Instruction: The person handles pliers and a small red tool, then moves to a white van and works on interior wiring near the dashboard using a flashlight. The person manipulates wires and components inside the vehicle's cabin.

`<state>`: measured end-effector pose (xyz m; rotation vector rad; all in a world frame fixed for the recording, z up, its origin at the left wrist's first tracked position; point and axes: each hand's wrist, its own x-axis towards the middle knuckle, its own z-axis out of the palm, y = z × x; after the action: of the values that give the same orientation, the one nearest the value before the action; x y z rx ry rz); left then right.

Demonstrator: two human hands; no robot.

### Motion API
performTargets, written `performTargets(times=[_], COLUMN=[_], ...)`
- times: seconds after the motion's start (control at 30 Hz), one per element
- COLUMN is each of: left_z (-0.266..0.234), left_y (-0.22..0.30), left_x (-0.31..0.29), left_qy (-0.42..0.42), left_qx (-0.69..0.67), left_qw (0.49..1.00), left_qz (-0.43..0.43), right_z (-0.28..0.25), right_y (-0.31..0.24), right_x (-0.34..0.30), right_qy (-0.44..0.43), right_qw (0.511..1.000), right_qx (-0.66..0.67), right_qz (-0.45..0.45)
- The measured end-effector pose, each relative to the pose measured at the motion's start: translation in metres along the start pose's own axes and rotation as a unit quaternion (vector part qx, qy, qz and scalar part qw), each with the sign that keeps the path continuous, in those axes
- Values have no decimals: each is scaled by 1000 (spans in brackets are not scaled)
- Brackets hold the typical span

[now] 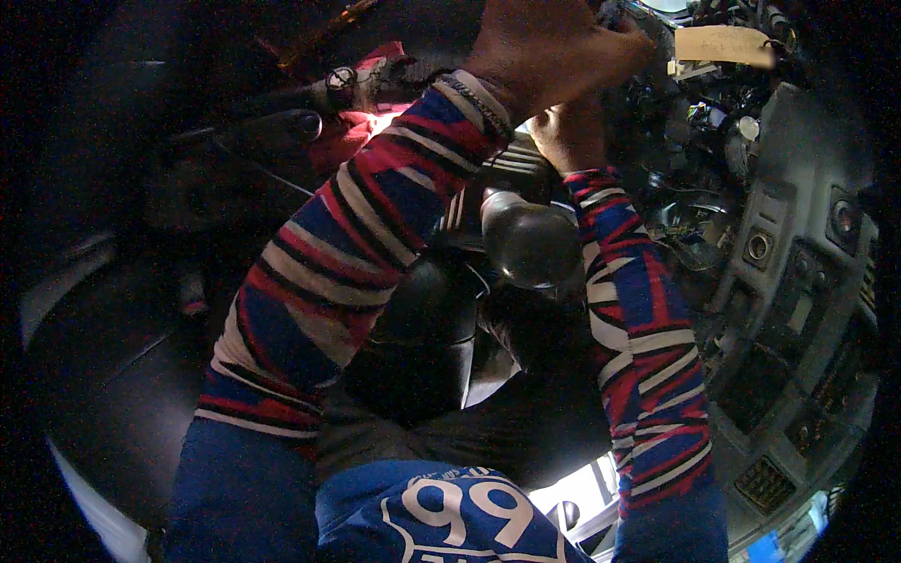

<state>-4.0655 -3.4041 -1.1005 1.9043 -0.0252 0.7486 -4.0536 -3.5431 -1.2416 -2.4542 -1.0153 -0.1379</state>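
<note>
My left hand (561, 52) reaches up to the top middle of the head view, its fingers curled together beside dark parts at the edge of the open dashboard. What those fingers hold, if anything, is hidden. Just below it, my right hand (571, 136) is closed with the thumb side showing, partly covered by the left hand. I cannot make out what it grips. A tangle of wires and connectors (699, 202) lies to the right of both hands. Under the right hand is a ribbed dark panel (519, 159).
A dark rounded lever knob (532, 242) stands between my forearms. A grey dashboard panel (798, 272) with cut-outs runs down the right. A tan strip (723, 44) lies among the wiring. Red cloth (347, 136) is at upper left, and a dark seat (122, 375) is on the left.
</note>
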Motion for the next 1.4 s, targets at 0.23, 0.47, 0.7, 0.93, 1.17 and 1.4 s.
performTargets(times=[0.23,0.47,0.7,0.93,1.17,1.4], left_z=[-2,-12,-21,-22,-54,-79], left_y=[12,17,2,23,11,4], left_x=[-18,-9,-3,-28,-28,1], left_qy=[32,61,-74,32,-146,-370], left_qx=[16,43,-69,11,-120,-275], left_qw=[999,997,992,999,981,866], left_qz=[-31,1,72,-22,-33,-191], right_z=[-11,-11,-47,-59,-26,-40], right_y=[-7,-13,-50,-61,-43,-46], right_x=[3,18,34,31,16,28], right_qy=[-15,25,-225,-168,-74,48], right_qw=[999,994,973,985,993,985], right_qx=[11,76,44,31,-58,141], right_qz=[-31,-77,4,28,-73,-81])
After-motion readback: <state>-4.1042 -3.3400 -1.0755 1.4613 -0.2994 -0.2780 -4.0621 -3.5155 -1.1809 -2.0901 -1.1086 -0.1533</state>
